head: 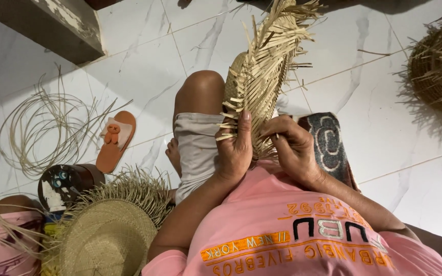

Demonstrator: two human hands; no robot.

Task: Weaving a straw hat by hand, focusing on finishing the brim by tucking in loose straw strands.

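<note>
At the far left edge of the white marble-patterned tiled floor [144, 76], a loose coil of pale straw strands [42, 128] lies spread out, and just right of it rests an orange flat sandal with a small bow [117, 139]. Below these, near the bottom-left corner, sits a finished round woven straw hat with a fringed brim [109, 230].

Moving right, the person's bent knee rises from the floor, and against it stands the half-woven piece of flat tan palm strips [262, 66], its unwoven ends fanning upward. The left hand [236, 148] is closed around its lower edge, thumb pressed up along the weave. Just beside it, the right hand [292, 145] pinches a single strip between narrow fingertips.

The work looks to be mid-weave: one strip being threaded across the others. The next move seems to call for a firm hold by the left hand while that strip is drawn tight.

At the far right edge lies another dark, ragged woven straw basket shape [438, 66].
</note>
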